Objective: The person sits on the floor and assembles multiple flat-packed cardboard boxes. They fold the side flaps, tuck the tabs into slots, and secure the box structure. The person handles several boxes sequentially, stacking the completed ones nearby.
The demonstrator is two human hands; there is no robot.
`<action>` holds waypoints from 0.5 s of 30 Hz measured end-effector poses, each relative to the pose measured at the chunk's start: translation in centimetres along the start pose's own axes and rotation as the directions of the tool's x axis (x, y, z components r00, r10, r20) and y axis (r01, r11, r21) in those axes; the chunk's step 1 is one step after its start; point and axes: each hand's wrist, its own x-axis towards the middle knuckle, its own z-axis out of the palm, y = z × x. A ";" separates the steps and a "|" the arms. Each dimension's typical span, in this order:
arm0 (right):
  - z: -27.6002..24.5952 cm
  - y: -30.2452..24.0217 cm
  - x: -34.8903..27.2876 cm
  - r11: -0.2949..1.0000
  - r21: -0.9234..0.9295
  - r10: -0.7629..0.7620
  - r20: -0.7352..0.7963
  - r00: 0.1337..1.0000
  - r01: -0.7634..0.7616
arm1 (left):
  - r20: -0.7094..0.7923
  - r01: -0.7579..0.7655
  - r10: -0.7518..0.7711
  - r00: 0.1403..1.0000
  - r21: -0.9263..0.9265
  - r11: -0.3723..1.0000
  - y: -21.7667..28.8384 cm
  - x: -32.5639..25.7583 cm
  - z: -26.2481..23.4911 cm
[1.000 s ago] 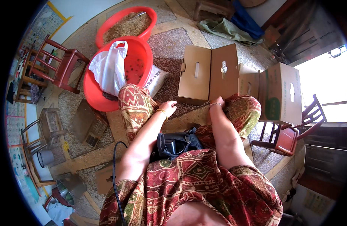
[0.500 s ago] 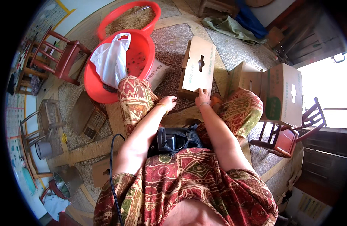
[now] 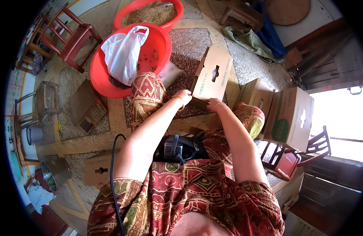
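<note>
A brown cardboard box (image 3: 211,76) with a dark slot cut in its top and green print lies on the floor between my knees, slightly turned. My left hand (image 3: 184,96) has its fingers curled at the box's near left corner. At the near right edge, my right hand (image 3: 215,104) grips the same box, fingertips bent over the rim. Parts of the fingers on both hands are hidden against the cardboard.
On the left, a red basin (image 3: 95,74) holds a white plastic bag (image 3: 124,59); another red basin (image 3: 177,15) of grain stands behind. More cardboard boxes (image 3: 289,118) rest by a red chair (image 3: 285,163) at right. A wooden chair (image 3: 73,49) stands far left.
My left hand has moved from beside my left knee to the box's near left corner. My right hand stays at the near edge, and the box has turned slightly. The whole view has shifted.
</note>
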 end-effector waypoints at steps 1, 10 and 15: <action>-0.3 1.1 0.5 0.999 0.006 -0.040 -0.057 0.998 0.040 | 0.048 0.007 -0.008 0.999 0.030 1.000 1.2 1.1 -0.6; -8.3 2.3 3.0 0.968 0.074 -0.217 -0.241 0.946 0.240 | 0.383 0.215 -0.631 0.675 0.716 0.664 0.1 11.9 -1.8; -8.7 3.3 3.9 0.902 0.412 0.055 -0.400 0.915 0.126 | 0.492 -0.157 -0.668 0.558 0.853 0.498 3.0 13.0 -1.6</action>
